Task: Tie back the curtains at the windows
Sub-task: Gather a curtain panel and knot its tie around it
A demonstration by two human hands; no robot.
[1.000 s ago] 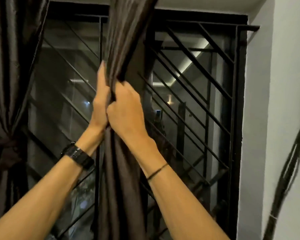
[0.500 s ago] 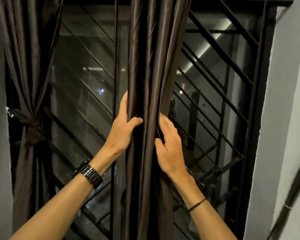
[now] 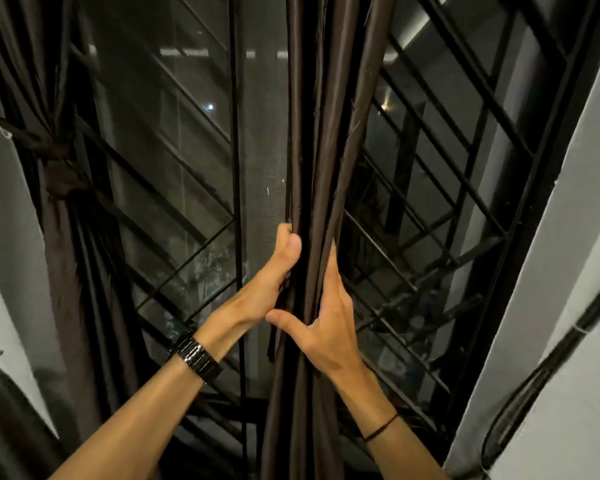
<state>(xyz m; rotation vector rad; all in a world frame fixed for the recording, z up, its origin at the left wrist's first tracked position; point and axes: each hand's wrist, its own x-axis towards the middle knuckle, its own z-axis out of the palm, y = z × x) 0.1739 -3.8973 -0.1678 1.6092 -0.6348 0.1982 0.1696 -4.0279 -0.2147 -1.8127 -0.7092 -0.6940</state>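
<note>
A dark brown satin curtain [image 3: 329,126] hangs bunched in long folds down the middle of the window. My left hand [image 3: 264,289] grips its left edge, thumb up on the fabric, a black watch on the wrist. My right hand [image 3: 323,323] wraps the bundle from the right, thumb across the front and fingers lying up along the folds. A second brown curtain [image 3: 66,244] hangs at the left side, cinched by a knotted tie-back [image 3: 58,174] that runs to the wall.
Behind the curtains is a black metal window grille [image 3: 440,168] with diagonal bars and dark glass. A white wall [image 3: 568,271] stands at the right with a black cable [image 3: 541,372] running along it. Something dark and grey sits at the lower left corner.
Both hands have slid down the middle curtain and closed in around it, gathering the folds tighter. The view has tilted downward, and the left tied curtain shows more fully.
</note>
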